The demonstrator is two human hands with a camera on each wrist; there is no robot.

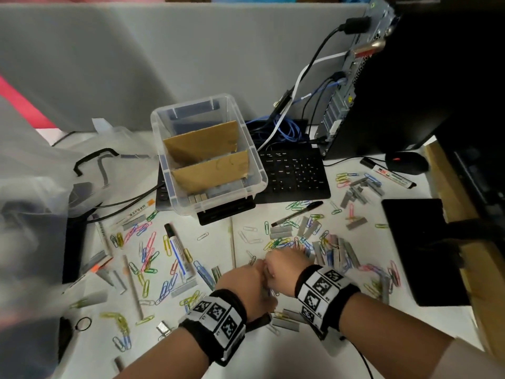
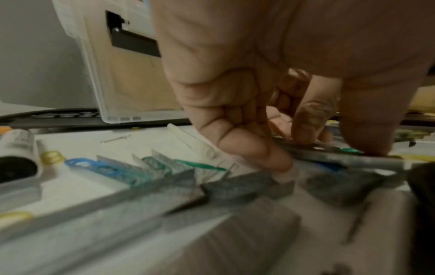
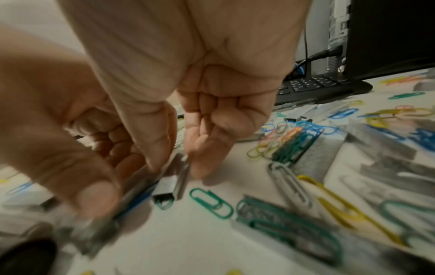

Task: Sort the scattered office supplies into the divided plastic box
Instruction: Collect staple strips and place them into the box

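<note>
Two hands are being held close together low over the white tabletop (image 1: 218, 236), touching near its front middle. The right hand (image 1: 284, 265) is pinching a short grey staple strip (image 3: 170, 181) between thumb and curled fingers (image 3: 204, 161), its end hanging just above the surface. The left hand (image 1: 246, 283) is being pressed down with bent fingers (image 2: 256, 150) onto a long grey staple strip (image 2: 341, 156) lying on the tabletop; whether it is actually being gripped cannot be told. One clear plastic box (image 1: 247, 170) is standing behind the hands, partly on a black keyboard (image 1: 297, 173), and is being split by two brown cardboard dividers (image 1: 207, 143) into three compartments, with a few staple strips showing in the nearest one. Three markers are lying out: one left of the hands (image 1: 179, 250), one at the right rear by the mouse (image 1: 407, 162), one at the left edge (image 1: 136, 210). One black pen (image 1: 297, 213) is lying in front of the keyboard. Coloured paper clips (image 1: 149, 255) and grey staple strips are scattered too thickly to be counted, crowding both sides of the hands. Room is being narrowed by a black pad (image 1: 420, 250) on the right and a plastic bag (image 1: 35, 187) on the left.
</note>
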